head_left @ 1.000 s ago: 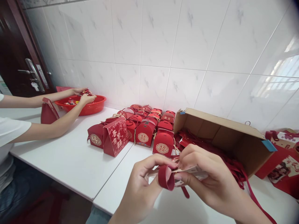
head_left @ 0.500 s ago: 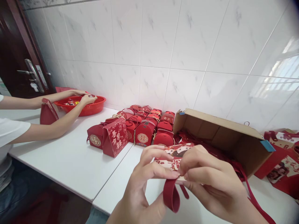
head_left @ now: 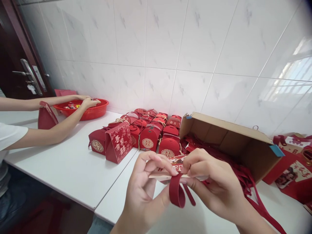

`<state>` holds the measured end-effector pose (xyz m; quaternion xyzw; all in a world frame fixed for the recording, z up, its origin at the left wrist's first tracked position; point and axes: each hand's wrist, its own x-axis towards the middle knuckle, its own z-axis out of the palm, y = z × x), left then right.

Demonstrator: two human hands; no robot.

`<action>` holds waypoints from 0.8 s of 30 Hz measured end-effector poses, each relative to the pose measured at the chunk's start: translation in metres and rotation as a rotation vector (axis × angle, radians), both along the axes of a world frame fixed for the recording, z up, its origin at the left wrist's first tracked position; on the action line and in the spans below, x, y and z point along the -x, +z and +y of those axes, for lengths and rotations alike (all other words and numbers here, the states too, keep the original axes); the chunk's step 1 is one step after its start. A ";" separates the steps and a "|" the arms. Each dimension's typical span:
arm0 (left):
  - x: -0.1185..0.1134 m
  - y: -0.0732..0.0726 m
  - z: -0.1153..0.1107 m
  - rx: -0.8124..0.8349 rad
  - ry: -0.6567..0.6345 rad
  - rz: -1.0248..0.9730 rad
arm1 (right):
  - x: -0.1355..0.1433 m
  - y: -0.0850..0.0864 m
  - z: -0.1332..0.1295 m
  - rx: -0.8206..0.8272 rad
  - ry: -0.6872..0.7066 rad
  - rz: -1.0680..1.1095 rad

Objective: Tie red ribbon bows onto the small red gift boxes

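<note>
Low in front of me, both hands hold a red-and-white printed gift bag (head_left: pixel 179 159), its cream edge facing me. A dark red ribbon (head_left: pixel 175 193) loops down from that edge, with a loose end hanging beside the loop. My left hand (head_left: pixel 147 185) is closed on the bag, its fingers on the edge by the ribbon and its thumb at the loop. From the other side, my right hand (head_left: pixel 212 178) pinches the bag's edge next to the ribbon. The fingers hide much of the bag and where the ribbon meets it.
An open cardboard box (head_left: pixel 229 139) with red bags and ribbons stands behind my right hand. Several small red boxes (head_left: pixel 148 138) and a taller red box (head_left: pixel 118 143) cluster centrally. Leftward, another person's hands (head_left: pixel 89 101) work over a red basin (head_left: pixel 97 112). Red gift bags (head_left: pixel 292 169) stand right.
Both hands and the bag have shifted slightly left and tipped, showing more of the cream edge. The ribbon loop hangs a little higher. The other person's hands stay over the basin.
</note>
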<state>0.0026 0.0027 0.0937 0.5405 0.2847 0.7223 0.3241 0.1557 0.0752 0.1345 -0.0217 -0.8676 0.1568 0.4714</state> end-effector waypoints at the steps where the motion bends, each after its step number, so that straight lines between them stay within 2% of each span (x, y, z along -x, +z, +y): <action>1: 0.000 0.000 0.000 0.019 -0.002 -0.011 | 0.001 -0.001 0.001 0.017 -0.003 0.016; 8: -0.004 0.005 -0.001 0.153 0.110 -0.146 | 0.007 -0.007 0.003 0.102 0.009 0.032; 13: -0.006 0.006 -0.001 0.168 0.134 -0.168 | 0.009 -0.008 0.004 0.144 0.017 0.038; 24: -0.008 0.008 0.002 0.240 0.171 -0.274 | 0.008 -0.010 0.002 0.195 -0.069 -0.004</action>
